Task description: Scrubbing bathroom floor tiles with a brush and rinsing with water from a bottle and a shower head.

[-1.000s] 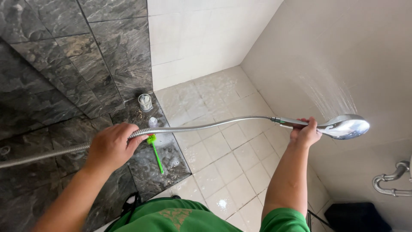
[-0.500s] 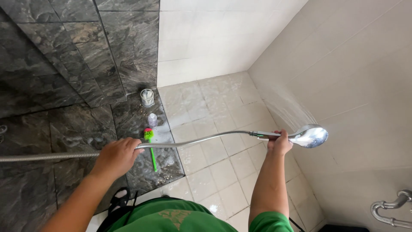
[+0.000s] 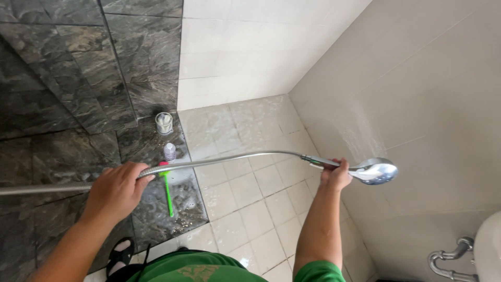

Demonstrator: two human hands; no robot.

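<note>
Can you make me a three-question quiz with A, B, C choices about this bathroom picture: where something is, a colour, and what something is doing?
1. Where is the small clear cup?
A. On the dark floor by the dark wall
B. In the left hand
C. On the pale wall

2. What colour is the long brush on the floor?
A. Blue
B. Green
C. Yellow

3. What is the shower head doing?
A. Lying on the floor
B. Hanging on a hook, switched off
C. Spraying water at the pale wall

Answers:
1. A, the cup stands on the dark tiles near the wall's foot.
2. B, its handle is bright green, with a pink end.
3. C, the right hand holds it and fine streaks of water rise toward the wall, while the left hand grips the metal hose.
</note>
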